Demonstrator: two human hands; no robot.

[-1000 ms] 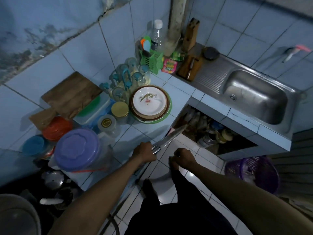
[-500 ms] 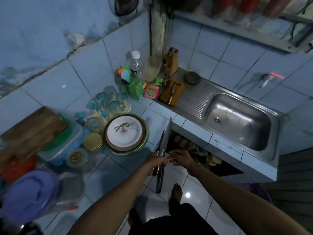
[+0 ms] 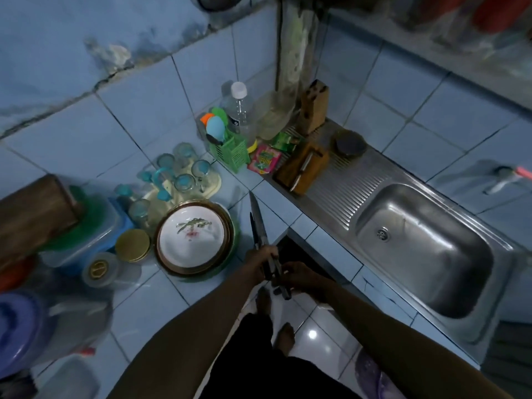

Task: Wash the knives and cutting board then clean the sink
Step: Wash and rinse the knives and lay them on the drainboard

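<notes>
My left hand [image 3: 263,262] grips the knives [image 3: 257,226] by their handles, blades pointing up and away toward the back wall. Right hand [image 3: 300,276] touches the handle ends; whether it pinches them I cannot tell. Hands hang off the counter's front edge, near its inner corner. Sink [image 3: 426,254] lies to my right, nearer the right arm, long axis along the counter. Cutting board [image 3: 302,168], another knife [image 3: 303,169] on it, sits on the drainboard's far left corner. I judge the knives go rightward into the sink.
</notes>
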